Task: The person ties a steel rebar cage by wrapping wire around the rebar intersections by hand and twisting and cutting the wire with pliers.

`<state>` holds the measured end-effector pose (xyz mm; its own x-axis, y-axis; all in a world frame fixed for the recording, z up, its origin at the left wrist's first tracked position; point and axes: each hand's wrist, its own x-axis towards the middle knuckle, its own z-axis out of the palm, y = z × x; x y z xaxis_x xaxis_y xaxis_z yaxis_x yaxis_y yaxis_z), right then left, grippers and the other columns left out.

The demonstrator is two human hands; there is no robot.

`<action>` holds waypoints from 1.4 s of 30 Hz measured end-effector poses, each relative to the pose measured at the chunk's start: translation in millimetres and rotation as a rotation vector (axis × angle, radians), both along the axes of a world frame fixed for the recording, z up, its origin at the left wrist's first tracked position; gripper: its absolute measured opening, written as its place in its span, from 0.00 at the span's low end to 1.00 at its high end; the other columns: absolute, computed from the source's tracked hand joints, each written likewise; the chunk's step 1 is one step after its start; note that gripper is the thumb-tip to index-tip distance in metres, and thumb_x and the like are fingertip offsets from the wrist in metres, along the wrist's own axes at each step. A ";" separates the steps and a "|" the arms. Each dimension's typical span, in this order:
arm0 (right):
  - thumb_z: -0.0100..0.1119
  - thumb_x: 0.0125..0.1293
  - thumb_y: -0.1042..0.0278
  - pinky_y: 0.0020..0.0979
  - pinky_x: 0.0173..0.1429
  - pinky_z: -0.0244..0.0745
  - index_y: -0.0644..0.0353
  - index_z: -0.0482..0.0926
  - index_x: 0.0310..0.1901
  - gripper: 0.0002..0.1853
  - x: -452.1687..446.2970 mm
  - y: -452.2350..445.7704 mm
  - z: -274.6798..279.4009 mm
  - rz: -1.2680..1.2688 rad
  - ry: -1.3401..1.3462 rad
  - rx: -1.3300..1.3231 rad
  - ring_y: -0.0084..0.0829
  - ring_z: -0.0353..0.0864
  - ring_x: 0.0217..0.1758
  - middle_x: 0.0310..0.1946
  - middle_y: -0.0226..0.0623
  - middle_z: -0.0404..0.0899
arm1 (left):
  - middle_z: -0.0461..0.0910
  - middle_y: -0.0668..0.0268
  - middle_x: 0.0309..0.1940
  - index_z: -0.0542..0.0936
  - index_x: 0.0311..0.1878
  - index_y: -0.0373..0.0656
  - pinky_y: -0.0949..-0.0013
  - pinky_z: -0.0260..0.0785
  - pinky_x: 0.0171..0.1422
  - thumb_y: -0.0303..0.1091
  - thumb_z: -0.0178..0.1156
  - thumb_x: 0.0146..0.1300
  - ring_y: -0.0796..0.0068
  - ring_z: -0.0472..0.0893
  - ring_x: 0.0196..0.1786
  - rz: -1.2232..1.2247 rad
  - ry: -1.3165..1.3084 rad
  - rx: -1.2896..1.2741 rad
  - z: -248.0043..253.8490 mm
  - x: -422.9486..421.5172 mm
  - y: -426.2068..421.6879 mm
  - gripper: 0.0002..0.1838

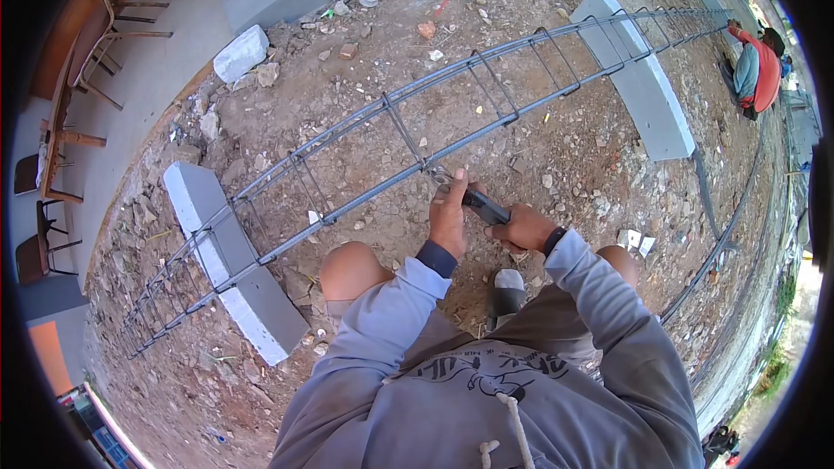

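The left hand (448,219) is closed around the front section of the hand tool (486,207); the right hand (526,228) is clamped on the rear of its dark handle. The tool is located between the person's knees and the rebar cage (469,139). Its long axis runs diagonally, from the right hand at lower right to the metal head at upper left. The head points at a stirrup joint on the cage's near longitudinal bar; whether it touches the joint cannot be determined.

The long axis of the rebar cage extends from lower left to upper right in the view, crossing ahead of both hands. The cage lies across two gray slabs: the left slab (236,262) and the right slab (638,91). Stony soil (373,174) lies beneath. A second person (763,78) in a red garment is positioned near the cage's far end, well apart from both hands.
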<state>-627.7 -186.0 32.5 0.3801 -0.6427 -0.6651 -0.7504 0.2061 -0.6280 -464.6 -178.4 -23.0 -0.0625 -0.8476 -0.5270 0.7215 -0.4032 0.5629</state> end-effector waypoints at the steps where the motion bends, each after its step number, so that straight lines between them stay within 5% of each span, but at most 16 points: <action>1: 0.66 0.59 0.58 0.41 0.30 0.78 0.66 0.79 0.36 0.17 -5.3 -9.1 5.5 -0.059 -0.071 0.267 0.42 0.83 0.27 0.26 0.48 0.82 | 0.80 0.62 0.39 0.77 0.44 0.41 0.62 0.73 0.53 0.53 0.60 0.65 0.68 0.80 0.43 -0.027 0.031 -0.001 7.7 2.1 0.6 0.22; 2: 0.66 0.59 0.57 0.38 0.28 0.78 0.67 0.79 0.36 0.18 -8.2 -15.3 10.7 -0.122 -0.145 0.530 0.39 0.84 0.25 0.25 0.46 0.82 | 0.81 0.60 0.41 0.77 0.46 0.40 0.61 0.72 0.55 0.54 0.59 0.65 0.67 0.80 0.45 -0.058 0.062 -0.004 12.3 3.7 0.1 0.23; 5: 0.66 0.60 0.55 0.29 0.23 0.77 0.68 0.78 0.35 0.20 -5.4 -19.2 24.0 -0.167 -0.145 0.632 0.29 0.83 0.22 0.24 0.41 0.82 | 0.81 0.59 0.46 0.76 0.51 0.42 0.59 0.72 0.56 0.55 0.57 0.66 0.64 0.80 0.48 -0.113 0.230 0.023 11.6 5.7 -7.4 0.24; 6: 0.67 0.58 0.53 0.35 0.29 0.79 0.67 0.79 0.35 0.21 -5.7 -18.8 21.9 -0.172 -0.101 0.630 0.36 0.84 0.26 0.27 0.45 0.83 | 0.81 0.60 0.46 0.76 0.51 0.43 0.58 0.71 0.56 0.54 0.57 0.66 0.64 0.80 0.49 -0.097 0.294 0.026 11.7 5.8 -8.2 0.23; 9: 0.69 0.56 0.49 0.43 0.35 0.79 0.67 0.78 0.40 0.25 -1.2 4.3 12.8 0.096 0.246 -0.287 0.45 0.84 0.32 0.28 0.46 0.82 | 0.81 0.62 0.45 0.76 0.51 0.47 0.57 0.71 0.57 0.54 0.57 0.66 0.63 0.80 0.51 -0.043 0.389 0.092 14.0 3.0 -10.5 0.21; 10: 0.70 0.52 0.48 0.49 0.53 0.73 0.66 0.74 0.50 0.32 23.6 8.6 51.1 -0.002 0.441 -0.179 0.50 0.80 0.49 0.42 0.49 0.81 | 0.81 0.63 0.44 0.76 0.50 0.48 0.56 0.70 0.57 0.54 0.57 0.66 0.63 0.79 0.50 -0.019 0.360 0.150 15.9 1.2 -12.0 0.20; 13: 0.69 0.51 0.49 0.49 0.66 0.62 0.64 0.67 0.60 0.39 39.9 50.7 35.8 -0.085 0.586 -0.744 0.47 0.69 0.64 0.56 0.50 0.72 | 0.81 0.65 0.41 0.76 0.43 0.49 0.54 0.69 0.56 0.54 0.56 0.67 0.63 0.79 0.49 0.051 0.401 0.256 16.4 -5.6 -11.6 0.18; 14: 0.67 0.51 0.53 0.51 0.71 0.51 0.64 0.64 0.64 0.41 46.1 57.6 32.6 -0.169 0.609 -0.739 0.47 0.59 0.70 0.63 0.48 0.64 | 0.81 0.66 0.40 0.76 0.40 0.50 0.53 0.69 0.55 0.55 0.55 0.67 0.63 0.79 0.48 0.073 0.436 0.270 16.1 -7.5 -15.1 0.18; 18: 0.61 0.55 0.62 0.56 0.70 0.51 0.64 0.66 0.61 0.32 61.7 61.5 8.0 -0.320 0.793 -0.953 0.48 0.64 0.65 0.56 0.48 0.69 | 0.80 0.66 0.37 0.73 0.34 0.50 0.51 0.68 0.53 0.56 0.53 0.68 0.63 0.78 0.45 0.070 0.430 0.319 0.7 -9.3 -19.2 0.18; 21: 0.59 0.56 0.64 0.57 0.69 0.52 0.64 0.68 0.56 0.26 56.2 56.1 -7.7 -0.304 0.754 -0.685 0.47 0.66 0.63 0.52 0.48 0.71 | 0.79 0.66 0.38 0.73 0.34 0.50 0.51 0.67 0.53 0.55 0.52 0.69 0.63 0.78 0.46 0.067 0.410 0.265 -26.3 -10.2 -21.6 0.18; 22: 0.58 0.55 0.66 0.55 0.70 0.52 0.62 0.70 0.52 0.22 58.1 57.1 -8.6 -0.323 0.761 -0.811 0.46 0.69 0.60 0.47 0.48 0.73 | 0.79 0.66 0.38 0.73 0.35 0.50 0.51 0.67 0.53 0.55 0.52 0.69 0.63 0.78 0.46 0.046 0.423 0.231 -31.3 -9.4 -22.0 0.18; 25: 0.60 0.57 0.61 0.51 0.65 0.62 0.62 0.69 0.54 0.24 58.4 61.0 -7.7 -0.317 0.744 -0.828 0.49 0.72 0.56 0.48 0.48 0.74 | 0.79 0.65 0.41 0.75 0.43 0.49 0.52 0.68 0.54 0.55 0.52 0.69 0.63 0.78 0.48 -0.046 0.390 0.196 -32.1 -3.4 -17.0 0.18; 28: 0.65 0.57 0.52 0.44 0.53 0.71 0.63 0.74 0.48 0.25 51.8 69.1 -4.7 -0.424 0.444 -0.615 0.49 0.77 0.48 0.43 0.47 0.77 | 0.79 0.63 0.45 0.74 0.52 0.48 0.55 0.70 0.57 0.55 0.53 0.68 0.64 0.78 0.50 -0.165 0.400 0.093 -27.5 5.0 -21.4 0.21; 32: 0.70 0.54 0.50 0.39 0.40 0.73 0.64 0.80 0.34 0.22 33.6 60.7 -11.5 -0.621 0.194 -0.422 0.42 0.80 0.35 0.27 0.45 0.78 | 0.78 0.61 0.51 0.71 0.60 0.47 0.58 0.71 0.59 0.54 0.55 0.67 0.64 0.78 0.53 -0.267 0.396 0.016 -20.2 19.7 -4.6 0.25; 42: 0.71 0.51 0.58 0.41 0.44 0.71 0.61 0.79 0.32 0.16 27.8 47.0 0.6 -0.549 0.214 -0.732 0.44 0.76 0.38 0.29 0.41 0.75 | 0.78 0.64 0.53 0.71 0.62 0.51 0.62 0.68 0.54 0.51 0.60 0.65 0.72 0.78 0.50 -0.373 0.230 -0.096 -10.7 40.3 -12.5 0.26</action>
<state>-599.9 -139.0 33.0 -0.1846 -0.9818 -0.0450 -0.7799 0.1742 -0.6012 -424.3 -190.9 -33.6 -0.4793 -0.7892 -0.3839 0.6476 -0.6133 0.4523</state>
